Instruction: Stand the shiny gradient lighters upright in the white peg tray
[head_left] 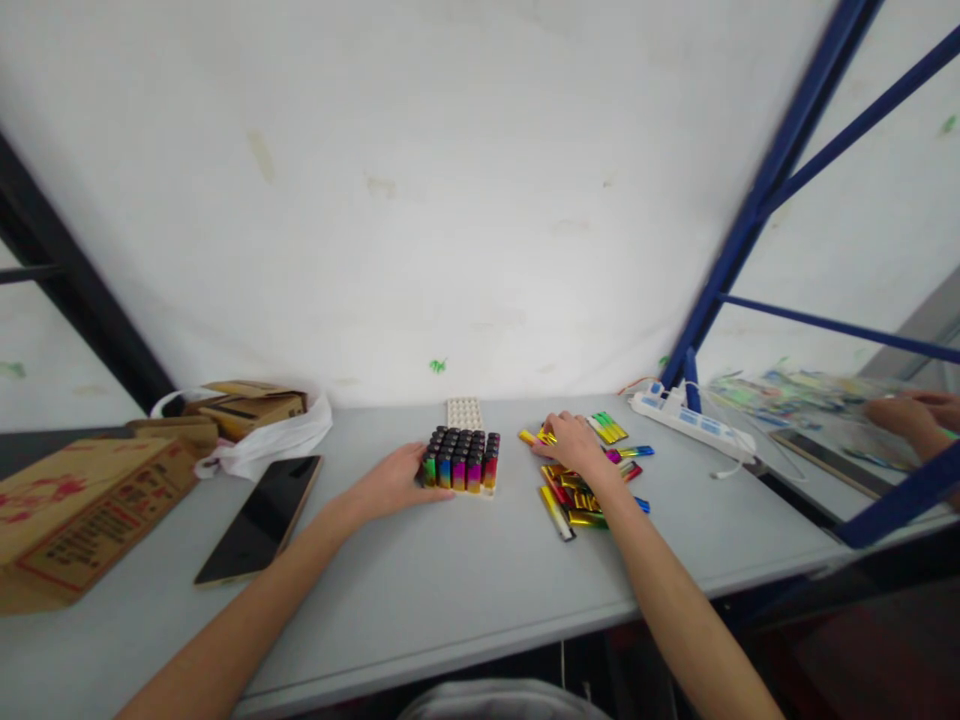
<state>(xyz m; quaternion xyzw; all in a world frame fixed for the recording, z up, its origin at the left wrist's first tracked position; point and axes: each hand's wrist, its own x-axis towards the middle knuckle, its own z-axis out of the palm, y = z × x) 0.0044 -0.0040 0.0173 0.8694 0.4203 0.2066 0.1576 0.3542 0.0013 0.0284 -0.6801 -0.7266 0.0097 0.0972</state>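
Left hand (394,482): fingers curled loosely against the lighter tray (462,463), mid-counter.
Right hand (574,443): fingers spread over loose lighters (577,495); grip unclear.
Risk: a nudge topples the standing lighters.

Bare table surface (450,580) lies open between and nearer than both hands. The left hand (394,480) abuts the tray of lighters (461,460), which blocks its path rightward; a phone (262,515) and cardboard box (75,505) obstruct its outer side. Loose lighters (581,490) crowd around the right hand (574,445); beyond them a power strip (690,420) and blue frame post (750,220) bound the way.
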